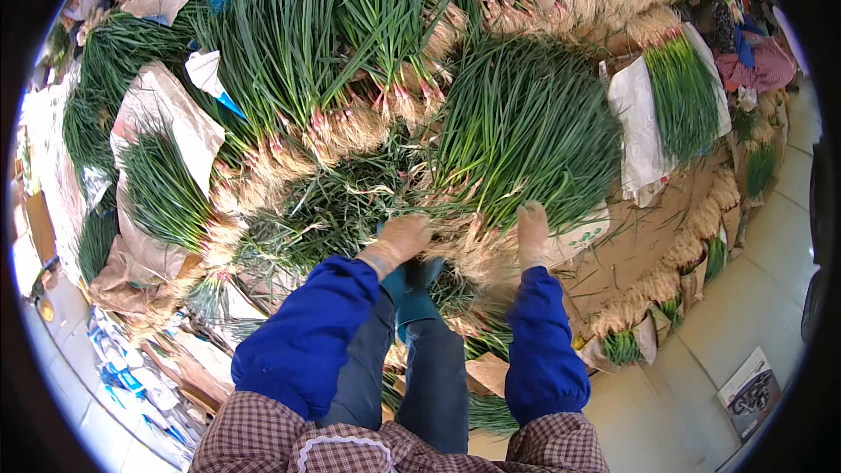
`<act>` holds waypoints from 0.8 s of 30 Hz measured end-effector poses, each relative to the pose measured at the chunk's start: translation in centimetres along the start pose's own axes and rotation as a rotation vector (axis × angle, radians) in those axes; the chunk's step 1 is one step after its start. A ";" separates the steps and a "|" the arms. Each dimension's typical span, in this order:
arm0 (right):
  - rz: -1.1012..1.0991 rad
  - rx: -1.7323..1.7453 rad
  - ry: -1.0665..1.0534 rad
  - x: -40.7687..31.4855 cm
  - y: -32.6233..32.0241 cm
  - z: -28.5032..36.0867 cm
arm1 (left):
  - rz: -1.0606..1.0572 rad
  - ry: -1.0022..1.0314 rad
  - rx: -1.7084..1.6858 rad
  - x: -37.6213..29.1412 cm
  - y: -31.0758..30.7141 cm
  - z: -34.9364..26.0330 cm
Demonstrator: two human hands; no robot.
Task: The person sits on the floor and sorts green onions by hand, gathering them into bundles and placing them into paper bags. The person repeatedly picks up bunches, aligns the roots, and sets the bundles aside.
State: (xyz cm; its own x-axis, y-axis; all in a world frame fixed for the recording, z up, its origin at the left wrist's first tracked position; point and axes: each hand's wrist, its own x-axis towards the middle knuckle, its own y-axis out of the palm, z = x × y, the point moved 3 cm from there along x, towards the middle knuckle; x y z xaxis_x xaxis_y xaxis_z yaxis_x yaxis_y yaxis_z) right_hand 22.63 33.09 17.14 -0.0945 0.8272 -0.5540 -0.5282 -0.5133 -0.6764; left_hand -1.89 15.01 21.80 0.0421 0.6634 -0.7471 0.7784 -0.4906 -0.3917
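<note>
My left hand (402,236), perhaps gloved, reaches to the root end of a large heap of green onions (525,125); whether its fingers hold any roots cannot be told. On the right side of this heap, my right hand (533,226) rests against the lower leaves, its grip unclear. Pale stringy roots (470,249) lie between the two hands, partly blurred. Loose dark green leaf scraps (328,203) cover the ground left of the heap. Blue sleeve covers are on both forearms.
Bundled onions with roots (302,66) stand behind and left. A bundle on a white sack (631,125) lies right. Brown cardboard (637,249) with a row of root bundles (696,236) borders the tiled floor (703,335). Another person in a pink checked garment (762,64) is at the upper right.
</note>
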 end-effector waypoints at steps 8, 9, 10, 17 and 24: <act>0.119 -0.371 -0.188 5.4 10.9 0.2 | -0.761 0.404 0.154 8.4 -6.5 5.9; 0.147 -0.450 -0.151 6.1 12.2 -1.6 | -0.869 0.401 0.057 11.1 -7.8 6.0; 0.222 -0.431 -0.038 7.6 14.0 -3.7 | -0.816 0.370 -0.083 14.9 -8.7 6.6; 0.114 -0.274 -0.304 10.9 16.1 -9.5 | -0.498 -0.191 -0.060 34.2 -10.9 5.7; 0.228 -0.098 -0.188 9.3 13.0 -5.2 | -0.705 0.541 0.135 24.8 -19.2 4.1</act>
State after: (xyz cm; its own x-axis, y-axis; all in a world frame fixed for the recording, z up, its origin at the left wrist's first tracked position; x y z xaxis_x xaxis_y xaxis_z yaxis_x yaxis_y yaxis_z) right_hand 19.26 32.90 0.65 -0.3610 0.7111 -0.6033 -0.3924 -0.7027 -0.5935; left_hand -18.40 38.58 8.56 -0.1019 0.9943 0.0327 0.6562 0.0919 -0.7489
